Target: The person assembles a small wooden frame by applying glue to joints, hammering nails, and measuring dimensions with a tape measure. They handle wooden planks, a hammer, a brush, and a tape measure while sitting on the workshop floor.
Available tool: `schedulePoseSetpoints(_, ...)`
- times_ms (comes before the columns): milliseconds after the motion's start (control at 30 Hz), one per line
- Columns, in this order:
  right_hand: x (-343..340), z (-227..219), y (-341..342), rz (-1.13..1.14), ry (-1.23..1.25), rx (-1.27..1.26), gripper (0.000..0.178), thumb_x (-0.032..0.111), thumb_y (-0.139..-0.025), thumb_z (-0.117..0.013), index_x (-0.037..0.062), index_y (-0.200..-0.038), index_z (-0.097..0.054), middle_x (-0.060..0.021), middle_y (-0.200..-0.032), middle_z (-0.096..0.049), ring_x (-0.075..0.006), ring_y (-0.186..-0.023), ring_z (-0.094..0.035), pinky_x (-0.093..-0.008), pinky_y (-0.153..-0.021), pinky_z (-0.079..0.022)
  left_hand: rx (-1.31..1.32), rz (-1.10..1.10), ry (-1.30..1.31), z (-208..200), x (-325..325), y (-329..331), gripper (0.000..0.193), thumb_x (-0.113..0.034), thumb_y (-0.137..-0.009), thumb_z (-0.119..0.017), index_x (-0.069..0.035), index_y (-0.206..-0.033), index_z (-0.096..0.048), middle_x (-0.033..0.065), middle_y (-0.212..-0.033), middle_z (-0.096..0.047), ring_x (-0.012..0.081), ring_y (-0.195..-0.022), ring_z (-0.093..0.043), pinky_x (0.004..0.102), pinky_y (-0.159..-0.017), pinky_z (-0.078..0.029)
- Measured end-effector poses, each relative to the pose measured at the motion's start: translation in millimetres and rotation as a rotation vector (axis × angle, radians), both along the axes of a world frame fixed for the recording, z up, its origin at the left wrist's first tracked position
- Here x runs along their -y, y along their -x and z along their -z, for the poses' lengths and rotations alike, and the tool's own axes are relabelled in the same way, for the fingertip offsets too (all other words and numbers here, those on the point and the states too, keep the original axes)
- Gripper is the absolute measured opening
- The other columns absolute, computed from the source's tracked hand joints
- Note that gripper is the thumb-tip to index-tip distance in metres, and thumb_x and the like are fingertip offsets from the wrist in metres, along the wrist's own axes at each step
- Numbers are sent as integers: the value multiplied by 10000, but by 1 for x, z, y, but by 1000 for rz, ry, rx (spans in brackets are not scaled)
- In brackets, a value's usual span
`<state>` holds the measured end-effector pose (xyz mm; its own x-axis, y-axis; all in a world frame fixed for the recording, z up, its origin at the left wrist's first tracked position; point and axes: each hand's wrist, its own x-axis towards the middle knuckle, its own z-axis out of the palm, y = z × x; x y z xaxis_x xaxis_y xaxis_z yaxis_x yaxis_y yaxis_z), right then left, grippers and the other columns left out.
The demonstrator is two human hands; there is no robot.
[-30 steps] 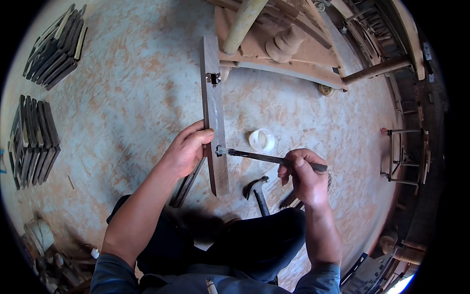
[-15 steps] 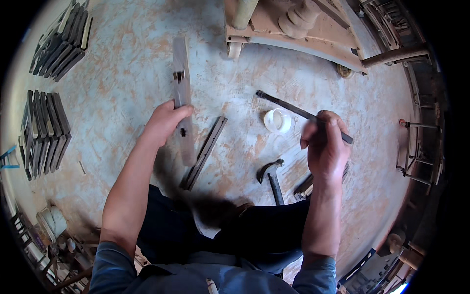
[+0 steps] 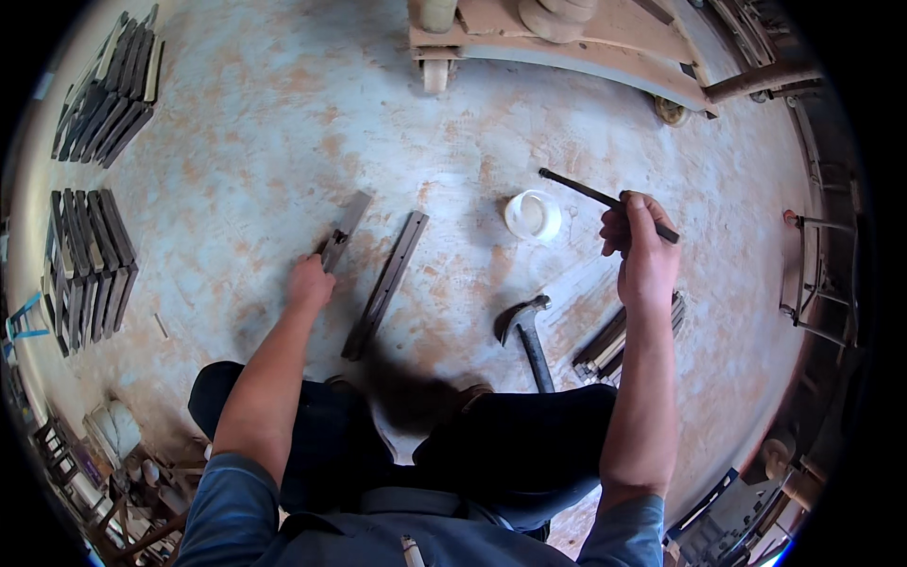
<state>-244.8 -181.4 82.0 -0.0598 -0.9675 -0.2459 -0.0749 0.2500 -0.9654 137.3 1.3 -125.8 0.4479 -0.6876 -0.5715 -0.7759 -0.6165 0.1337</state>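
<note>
My left hand (image 3: 310, 283) is closed around the lower part of a short wooden rail (image 3: 350, 219) with a dark mortise hole, down near the floor. Just to its right lies a second dark, slotted wooden rail (image 3: 391, 274). Raised at the right, my right hand (image 3: 642, 233) grips a thin dark stick (image 3: 581, 190) whose darker tip points up and left. Below that tip stands a round white tub (image 3: 511, 220) with pale contents. A claw hammer (image 3: 532, 347) lies on the floor between my knees and the tub.
Several wooden strips (image 3: 605, 346) lie bundled beneath my right forearm. Stacked dark wooden frames (image 3: 90, 265) stand along the left, with another stack (image 3: 109, 90) behind. A wheeled wooden platform (image 3: 557, 59) occupies the far side. Metal-legged furniture (image 3: 820, 274) lines the right edge.
My left hand has lowered the wooden rail toward the floor and tilted it beside the other rail. My right hand, still holding the stick, has shifted slightly; the view has moved a little.
</note>
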Motion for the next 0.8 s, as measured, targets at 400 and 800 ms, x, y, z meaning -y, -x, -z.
schedulePoseSetpoints(400, 11, 103, 35, -169, -156, -569, 285, 283, -884, -629, 38, -1010, -700, -153, -842, -706, -242, -788, -677, -343, -727, -520, -218, 116, -65, -14, 4, 111, 530, -395, -806, -689, 26, -1096, -553, 255, -1108, -611, 425, -1073, -581, 485, -927, -474)
schedulePoseSetpoints(800, 5, 133, 25, -327, -94, -714, 284, 291, -869, -642, 83, -1054, -699, -201, -975, -695, -332, -934, -671, -379, -814, -526, -736, -25, 138, -53, 22, 94, 246, -162, -855, -626, 28, -1009, -597, 84, -837, -638, 157, -755, -594, 320, -671, -478)
